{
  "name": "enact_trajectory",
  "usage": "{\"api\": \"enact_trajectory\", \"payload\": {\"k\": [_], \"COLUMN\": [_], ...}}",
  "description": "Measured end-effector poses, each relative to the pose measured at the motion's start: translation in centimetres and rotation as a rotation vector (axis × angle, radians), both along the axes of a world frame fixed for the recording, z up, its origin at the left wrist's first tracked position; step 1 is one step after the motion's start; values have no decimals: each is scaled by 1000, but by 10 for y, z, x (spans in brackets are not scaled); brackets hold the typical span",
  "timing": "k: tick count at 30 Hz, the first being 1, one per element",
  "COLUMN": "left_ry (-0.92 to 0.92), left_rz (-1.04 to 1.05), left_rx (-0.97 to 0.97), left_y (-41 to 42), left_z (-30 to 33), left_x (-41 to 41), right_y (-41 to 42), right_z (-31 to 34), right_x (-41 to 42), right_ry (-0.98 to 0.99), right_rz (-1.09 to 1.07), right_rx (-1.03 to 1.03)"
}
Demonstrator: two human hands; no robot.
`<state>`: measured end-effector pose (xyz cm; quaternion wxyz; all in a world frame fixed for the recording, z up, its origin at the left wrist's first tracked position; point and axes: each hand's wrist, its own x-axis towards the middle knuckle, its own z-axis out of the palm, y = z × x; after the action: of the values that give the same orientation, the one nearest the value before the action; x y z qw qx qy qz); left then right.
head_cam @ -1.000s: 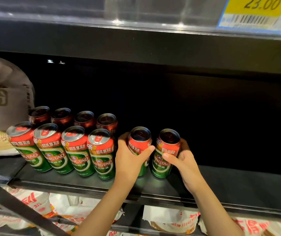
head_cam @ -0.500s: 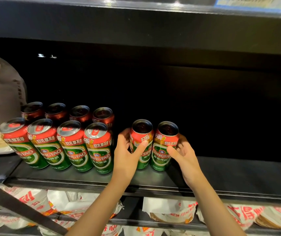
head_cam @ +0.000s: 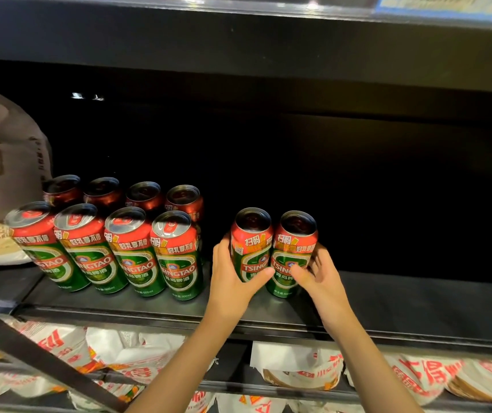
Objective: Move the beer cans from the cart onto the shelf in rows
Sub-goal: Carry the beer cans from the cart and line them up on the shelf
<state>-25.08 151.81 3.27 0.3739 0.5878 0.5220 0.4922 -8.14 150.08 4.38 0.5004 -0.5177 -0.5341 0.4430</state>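
Red-and-green beer cans stand upright on a dark shelf (head_cam: 387,311), gathered toward its left end. Eight of them form a block of two rows: a front row of four cans (head_cam: 113,251) near the shelf's front edge and a back row of four cans (head_cam: 125,195) directly behind, half lost in shadow. To the right of that block, with a gap between, two more cans stand side by side and touching, set a little farther back from the front edge than the front row. The left hand (head_cam: 232,275) grips the left can of the pair (head_cam: 252,242), its thumb curled across the label at the front and its fingers (head_cam: 219,248) wrapped round the can's left side. The right hand (head_cam: 319,275) holds the right can of the pair (head_cam: 293,248), thumb on the front of the label and fingers curled round the can's right side and back. Both cans appear to rest with their bases on the shelf. At the shelf's far left end lies a pale flour sack (head_cam: 3,162) just beside the back row. On the shelf below (head_cam: 238,386), white bags with red print (head_cam: 423,377) lie in a line, and a dark diagonal bar (head_cam: 39,362) crosses the lower left corner of the view.
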Motion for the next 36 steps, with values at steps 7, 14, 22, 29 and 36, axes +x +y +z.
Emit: {"api": "enact_trajectory", "payload": {"k": [7, 14, 22, 29, 36], "left_ry": [-94, -4, 88, 23, 117], "left_rz": [93, 81, 300, 395, 440], "left_rx": [-41, 1, -69, -35, -72], "left_y": [-6, -14, -8, -13, -7], "left_z": [-10, -23, -35, -41, -41], "left_x": [0, 0, 14, 18, 23], "right_y": [-1, -8, -9, -4, 4], "right_z": [-7, -24, -33, -31, -33], "right_x": [-4, 0, -10, -19, -24], "right_ry": [-18, -163, -290, -225, -205], "right_rz": [-36, -5, -137, -128, -118], "right_rx": [-12, -42, -58, -30, 6]}}
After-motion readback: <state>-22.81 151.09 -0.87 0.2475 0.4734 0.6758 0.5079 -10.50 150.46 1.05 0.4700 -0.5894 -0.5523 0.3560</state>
